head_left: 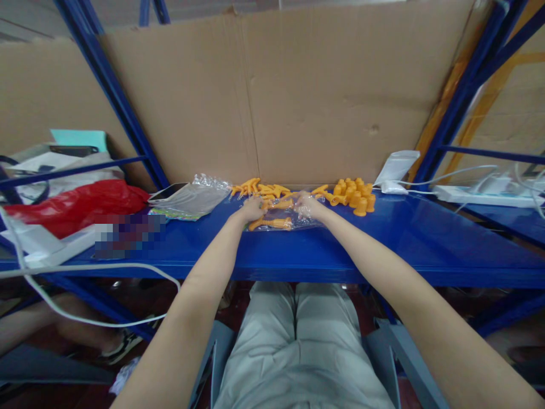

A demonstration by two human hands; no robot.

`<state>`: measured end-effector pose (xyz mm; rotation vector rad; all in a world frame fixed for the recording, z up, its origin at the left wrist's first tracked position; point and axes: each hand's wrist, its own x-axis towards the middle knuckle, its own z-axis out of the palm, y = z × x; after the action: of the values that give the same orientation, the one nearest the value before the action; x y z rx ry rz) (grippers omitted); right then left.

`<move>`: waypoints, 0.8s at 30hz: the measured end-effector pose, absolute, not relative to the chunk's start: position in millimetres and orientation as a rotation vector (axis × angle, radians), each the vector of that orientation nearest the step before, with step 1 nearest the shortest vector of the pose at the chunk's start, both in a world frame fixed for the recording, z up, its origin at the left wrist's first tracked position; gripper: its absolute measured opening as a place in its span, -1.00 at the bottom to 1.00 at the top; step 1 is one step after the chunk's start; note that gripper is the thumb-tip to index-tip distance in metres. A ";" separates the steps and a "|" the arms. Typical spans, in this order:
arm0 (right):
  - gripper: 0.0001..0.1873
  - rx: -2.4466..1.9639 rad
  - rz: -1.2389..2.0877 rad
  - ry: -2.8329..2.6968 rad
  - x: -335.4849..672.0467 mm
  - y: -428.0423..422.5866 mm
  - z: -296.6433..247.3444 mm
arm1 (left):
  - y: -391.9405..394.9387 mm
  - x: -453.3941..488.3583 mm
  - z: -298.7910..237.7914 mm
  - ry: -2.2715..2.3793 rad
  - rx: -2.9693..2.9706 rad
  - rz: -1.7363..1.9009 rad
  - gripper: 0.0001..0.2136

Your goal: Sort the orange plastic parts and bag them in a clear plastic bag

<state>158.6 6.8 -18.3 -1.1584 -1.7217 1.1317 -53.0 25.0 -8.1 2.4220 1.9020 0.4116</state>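
My left hand and my right hand rest on a blue shelf, both at a small clear plastic bag with orange plastic pieces inside. The fingers of each hand are curled on the bag's film, one hand at each end. Behind the hands lies a loose pile of long orange pieces. To the right stands a cluster of short orange cup-shaped pieces. The hands are small in view, so the exact grip is hard to see.
A stack of clear bags with a phone lies to the left, then a red bag. A white charger and power strip with cables sit at right. A cardboard sheet backs the shelf. Someone's leg shows at lower left.
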 end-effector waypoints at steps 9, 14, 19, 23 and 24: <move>-0.82 -1.167 1.288 -1.885 168.2 -10.9 -9.2 | 25.5 -52.4 -11.0 1.962 2.366 0.487 -0.70; -0.86 -1.152 1.502 -1.764 159.7 -12.9 -13.7 | 25.5 -46.9 -11.9 1.901 2.385 0.777 -0.68; -0.90 -1.160 1.590 -1.692 156.2 -14.7 -12.7 | 22.9 -34.4 -8.5 1.540 2.533 0.869 -0.71; -0.84 -1.142 1.608 -1.692 154.9 -21.5 -7.8 | 18.9 -21.7 -10.5 1.444 2.550 0.918 -0.63; -0.83 -1.128 1.613 -1.697 153.5 -23.5 -6.8 | 18.6 -19.2 -12.2 1.430 2.554 0.926 -0.61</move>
<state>153.5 -23.5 -6.8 -1.1281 -1.6965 1.6131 -19.2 18.6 -12.2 2.5538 1.4304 0.9259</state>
